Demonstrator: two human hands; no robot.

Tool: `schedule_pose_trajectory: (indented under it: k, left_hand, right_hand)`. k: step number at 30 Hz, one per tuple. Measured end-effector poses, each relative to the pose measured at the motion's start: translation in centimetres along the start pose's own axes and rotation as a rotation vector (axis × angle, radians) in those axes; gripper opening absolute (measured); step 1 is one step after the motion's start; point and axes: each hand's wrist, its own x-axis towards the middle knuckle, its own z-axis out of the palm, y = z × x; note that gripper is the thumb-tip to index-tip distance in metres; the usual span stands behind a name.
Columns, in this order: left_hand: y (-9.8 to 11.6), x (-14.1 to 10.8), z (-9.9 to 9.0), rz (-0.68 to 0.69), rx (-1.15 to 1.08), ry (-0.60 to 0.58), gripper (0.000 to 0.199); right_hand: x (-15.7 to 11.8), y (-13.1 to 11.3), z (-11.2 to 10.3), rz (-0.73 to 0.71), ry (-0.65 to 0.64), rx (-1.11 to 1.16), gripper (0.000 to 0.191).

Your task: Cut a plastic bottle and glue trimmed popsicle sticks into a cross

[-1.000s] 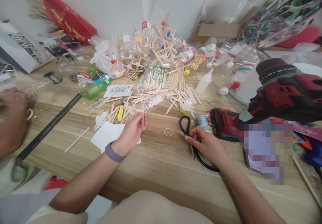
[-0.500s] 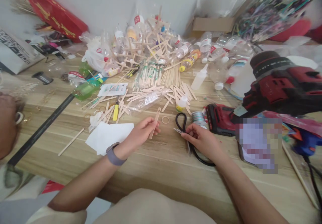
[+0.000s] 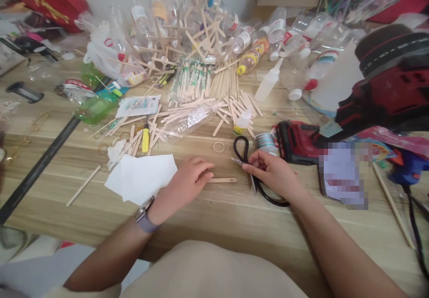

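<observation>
My left hand (image 3: 187, 179), with a watch on its wrist, is just above the table. Its fingers and thumb are apart. A flat wooden craft stick (image 3: 224, 180) lies level beside the thumb, its near end partly hidden by the hand. My right hand (image 3: 270, 173) is closed around black-handled scissors (image 3: 241, 142), whose blades are spread, one pointing left and one toward me. Behind the right hand stands a spool of wire (image 3: 266, 141). A rubber band (image 3: 219, 147) lies between the hands, farther back. White paper (image 3: 140, 177) lies left of my left hand.
Wooden sticks (image 3: 191, 115), plastic bottles (image 3: 250, 61) and a yellow-handled screwdriver (image 3: 145, 140) crowd the back. A red power drill (image 3: 378, 92) and a phone (image 3: 338, 173) are at right. A black strip (image 3: 43, 164) crosses the left side. A squeeze bottle (image 3: 268, 83) lies behind.
The craft stick, earlier held upright in my left hand, now lies level, and the left fingers have parted. My right hand stays on the scissors. The camera view has tilted down.
</observation>
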Motion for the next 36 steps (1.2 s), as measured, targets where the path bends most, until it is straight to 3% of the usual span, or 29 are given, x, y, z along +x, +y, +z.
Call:
schedule_pose_trajectory:
  k: [4, 11, 16, 21, 23, 26, 29, 32, 36]
  left_hand:
    - [0.2, -1.2, -0.4, 0.100, 0.223, 0.150, 0.025]
    - [0.2, -3.8, 1.5, 0.334, 0.492, -0.029, 0.030]
    - [-0.1, -3.1, 3.0, 0.507, 0.565, 0.006, 0.032]
    - [0.0, -2.5, 3.0, 0.593, 0.587, 0.016, 0.034]
    - [-0.1, -2.6, 2.5, 0.585, 0.554, 0.023, 0.033]
    - [-0.3, -2.8, 1.6, 0.466, 0.533, 0.026, 0.033]
    - [-0.4, -2.8, 0.9, 0.378, 0.514, -0.054, 0.033]
    - [0.0, -2.5, 0.9, 0.388, 0.494, -0.134, 0.033]
    - [0.4, -2.1, 1.5, 0.436, 0.478, -0.141, 0.028]
  right_hand:
    - [0.0, -0.1, -0.1, -0.006, -0.003, 0.003, 0.042]
    - [0.0, 0.1, -0.1, 0.042, -0.019, 0.032, 0.043]
    - [0.0, 0.1, -0.2, 0.081, -0.050, 0.073, 0.043]
    - [-0.1, 0.0, -0.3, 0.080, -0.076, 0.152, 0.044]
    - [-0.1, 0.0, -0.3, 0.081, -0.071, 0.149, 0.044]
    - [-0.1, 0.0, -0.3, 0.087, -0.065, 0.120, 0.043]
    - [0.0, -0.1, -0.3, 0.087, -0.067, 0.100, 0.043]
    - [0.0, -0.1, -0.3, 0.083, -0.064, 0.103, 0.043]
    - [0.0, -0.2, -0.2, 0.083, -0.071, 0.132, 0.041]
